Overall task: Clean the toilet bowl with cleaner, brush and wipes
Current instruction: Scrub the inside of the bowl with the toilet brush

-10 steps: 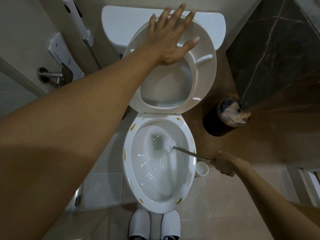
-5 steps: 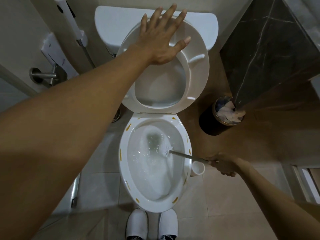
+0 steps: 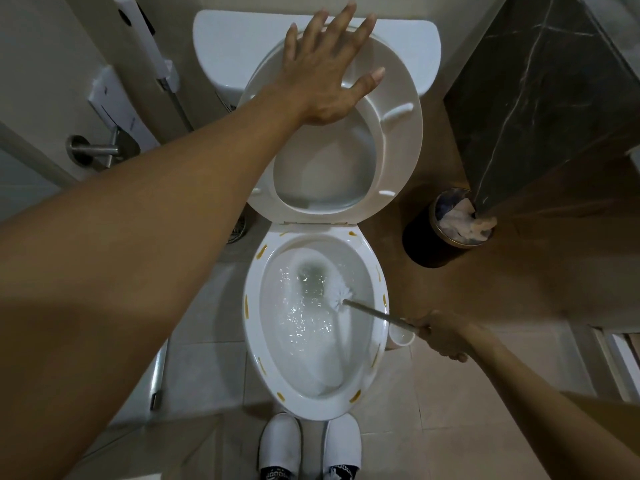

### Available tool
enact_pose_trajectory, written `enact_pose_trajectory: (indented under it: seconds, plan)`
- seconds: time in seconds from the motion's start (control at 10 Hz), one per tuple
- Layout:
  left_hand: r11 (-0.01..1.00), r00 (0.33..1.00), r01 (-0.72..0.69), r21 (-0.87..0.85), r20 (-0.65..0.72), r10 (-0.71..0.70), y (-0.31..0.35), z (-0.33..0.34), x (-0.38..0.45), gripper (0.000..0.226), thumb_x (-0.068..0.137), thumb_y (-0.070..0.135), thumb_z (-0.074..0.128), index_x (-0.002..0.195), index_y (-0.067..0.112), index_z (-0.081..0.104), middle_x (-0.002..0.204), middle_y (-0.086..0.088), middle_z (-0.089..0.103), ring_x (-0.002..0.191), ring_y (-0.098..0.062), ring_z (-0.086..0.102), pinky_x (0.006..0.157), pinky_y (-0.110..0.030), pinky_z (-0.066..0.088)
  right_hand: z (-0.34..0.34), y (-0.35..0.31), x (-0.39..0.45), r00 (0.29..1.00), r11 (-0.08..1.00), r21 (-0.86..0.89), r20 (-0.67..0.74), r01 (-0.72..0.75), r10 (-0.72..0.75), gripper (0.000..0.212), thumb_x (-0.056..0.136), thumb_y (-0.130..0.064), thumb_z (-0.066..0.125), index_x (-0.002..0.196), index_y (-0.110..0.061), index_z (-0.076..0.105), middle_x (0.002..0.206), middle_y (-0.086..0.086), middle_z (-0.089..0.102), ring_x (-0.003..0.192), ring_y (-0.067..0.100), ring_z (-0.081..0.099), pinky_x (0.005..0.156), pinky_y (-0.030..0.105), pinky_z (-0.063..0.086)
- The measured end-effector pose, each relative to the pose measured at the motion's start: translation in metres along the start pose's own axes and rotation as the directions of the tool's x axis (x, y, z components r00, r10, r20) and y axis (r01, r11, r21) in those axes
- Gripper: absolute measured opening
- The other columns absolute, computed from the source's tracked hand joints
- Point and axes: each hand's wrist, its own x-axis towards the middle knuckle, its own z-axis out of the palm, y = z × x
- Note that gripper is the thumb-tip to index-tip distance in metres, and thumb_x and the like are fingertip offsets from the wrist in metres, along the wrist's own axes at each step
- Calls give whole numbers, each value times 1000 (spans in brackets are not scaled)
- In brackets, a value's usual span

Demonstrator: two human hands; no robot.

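Bathroom floor (image 3: 433, 427) tiled. Brush (image 3: 341, 296) in bowl (image 3: 254, 327), handle clenched by R hand (image 3: 441, 336); raised seat (image 3: 403, 133) pressed by flat, spread L hand (image 3: 323, 77).

Looking straight down at a white toilet bowl (image 3: 317, 403). Yellow streaks of cleaner (image 3: 246, 305) dotted round the bowl's rim. Water swirling and bubbly inside the bowl. Above the bowl, seat (image 3: 398, 133) tipped up against the tank (image 3: 228, 46). Left hand (image 3: 323, 72) flat on the seat, fingers spread wide. Right hand (image 3: 441, 336) just right of the bowl, closed round the thin handle of the brush (image 3: 341, 296). White brush head down inside the bowl, near its right wall. Small white cup (image 3: 401, 337) touching the bowl's right side, under the handle. Dark bin (image 3: 429, 244) full of paper further right of the bowl. Two white slippers (image 3: 280, 441) just below the bowl.
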Motion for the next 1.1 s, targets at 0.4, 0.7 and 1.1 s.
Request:
enact_pose_trajectory:
  seconds: [0.4, 0.7, 1.1]
  plan:
    - [1000, 1000, 6, 0, 0, -6, 0, -2, 0, 69, 94, 63, 19, 152, 30, 1, 160, -3, -4, 146, -29, -5, 114, -55, -3, 6, -10, -8, 990, 993, -109, 126, -46, 60, 31, 101, -37, 37, 126, -31, 54, 61, -4, 43, 45, 8, 36, 39, 19, 31]
    - [1000, 1000, 9, 0, 4, -9, 1, -1, 0, 69, 94, 63, 19, 152, 30, 0, 160, -3, -5, 146, -29, -5, 114, -55, -4, 42, -55, -3, 991, 962, -241, -21, 125, -134, 38, 100, -18, 36, 136, -14, 48, 72, -5, 35, 57, 10, 44, 44, 17, 41]
    - [1000, 1000, 2, -14, 16, -1, 0, -2, 2, 70, 94, 64, 19, 152, 30, -2, 160, -2, -6, 146, -29, -7, 114, -55, -5, 68, -89, 13, 998, 996, 64, -12, 55, -54, 32, 98, -12, 39, 127, -6, 50, 73, 3, 51, 49, 13, 51, 31, 19, 38]
